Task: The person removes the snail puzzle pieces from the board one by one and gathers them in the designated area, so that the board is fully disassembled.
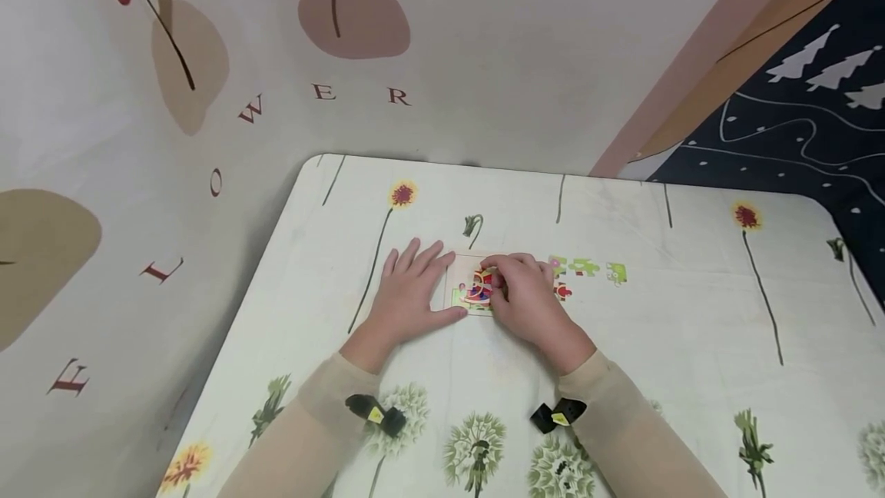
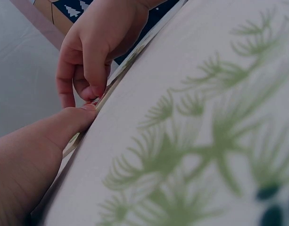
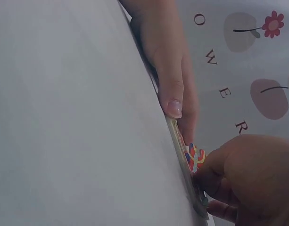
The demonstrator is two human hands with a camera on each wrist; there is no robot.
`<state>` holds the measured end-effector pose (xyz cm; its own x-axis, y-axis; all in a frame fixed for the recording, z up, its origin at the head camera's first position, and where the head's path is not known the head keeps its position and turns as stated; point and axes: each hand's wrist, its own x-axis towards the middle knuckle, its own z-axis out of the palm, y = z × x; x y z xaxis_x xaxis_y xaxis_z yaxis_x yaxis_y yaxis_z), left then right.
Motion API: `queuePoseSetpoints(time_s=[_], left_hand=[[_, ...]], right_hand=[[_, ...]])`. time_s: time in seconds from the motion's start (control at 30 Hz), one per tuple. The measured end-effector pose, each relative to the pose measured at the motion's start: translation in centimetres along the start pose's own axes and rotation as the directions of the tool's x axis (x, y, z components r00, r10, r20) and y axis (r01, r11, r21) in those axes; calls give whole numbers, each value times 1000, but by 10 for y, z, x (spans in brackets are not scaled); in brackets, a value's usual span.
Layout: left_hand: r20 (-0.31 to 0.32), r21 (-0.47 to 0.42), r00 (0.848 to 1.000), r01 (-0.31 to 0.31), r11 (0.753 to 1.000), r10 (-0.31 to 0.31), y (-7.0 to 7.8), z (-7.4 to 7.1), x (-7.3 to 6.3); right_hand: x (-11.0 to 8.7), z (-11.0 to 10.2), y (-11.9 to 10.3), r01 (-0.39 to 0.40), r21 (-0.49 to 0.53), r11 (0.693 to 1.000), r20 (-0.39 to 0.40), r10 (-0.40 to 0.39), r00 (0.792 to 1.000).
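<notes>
A small wooden puzzle board lies flat on the table between both hands. Green, red and blue puzzle pieces fill part of its lower side. My left hand is spread over the board's left side, fingers straight, with the thumb along the near edge. On the right, my right hand bends over the board and pinches a puzzle piece between thumb and fingers. In the right wrist view this colourful puzzle piece stands tilted up from the board. The fingers hide part of it.
Several loose puzzle pieces lie right of the board, among them a green one, another green one and a red one. A flower-print cloth covers the table. Behind the table's far edge hangs a printed curtain.
</notes>
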<state>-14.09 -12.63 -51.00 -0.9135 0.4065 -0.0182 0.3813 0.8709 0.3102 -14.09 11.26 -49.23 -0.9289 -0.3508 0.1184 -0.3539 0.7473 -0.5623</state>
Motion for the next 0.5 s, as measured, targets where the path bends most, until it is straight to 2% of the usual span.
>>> queuePoseSetpoints(time_s=[0.27,0.5], left_hand=[[6,-3,1000,7,1000,-7,-1,1,0],[-5,13,1000,0,1000,0,-2,3,1]], right_hand=[[1,-2,-3,5,25,1000,7,-5,1000],[0,-2,0,17,2,1000,-1,-17,1000]])
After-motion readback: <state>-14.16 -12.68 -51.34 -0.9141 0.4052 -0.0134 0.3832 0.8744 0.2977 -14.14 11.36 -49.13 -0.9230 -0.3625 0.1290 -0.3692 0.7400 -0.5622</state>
